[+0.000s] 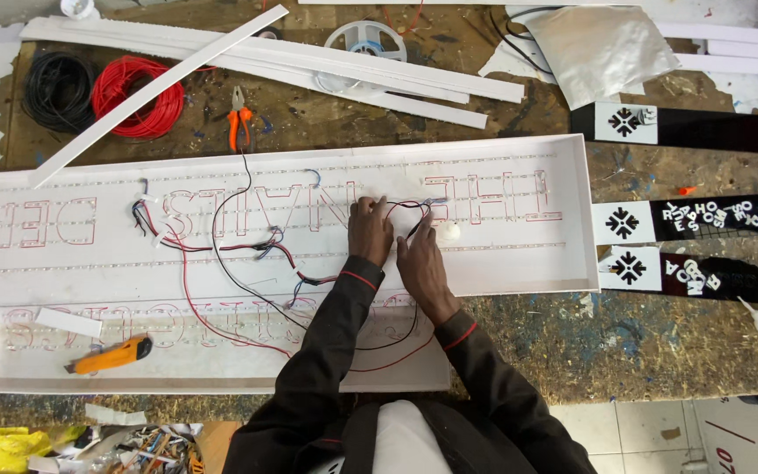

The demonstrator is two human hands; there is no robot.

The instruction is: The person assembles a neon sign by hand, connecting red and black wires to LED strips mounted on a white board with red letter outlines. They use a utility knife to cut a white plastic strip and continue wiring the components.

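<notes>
Both hands rest side by side on the long white tray (572,219) that lies across the workbench (519,342). The left hand (368,230) and right hand (420,263) meet on a red and black wire (405,207) looping just at their 12 o'clock, fingers pinching it; how firmly cannot be told. More loose wires trail toward 8 o'clock. Orange pliers (238,118) lie at 11 o'clock, an orange knife (112,355) at 8 o'clock.
</notes>
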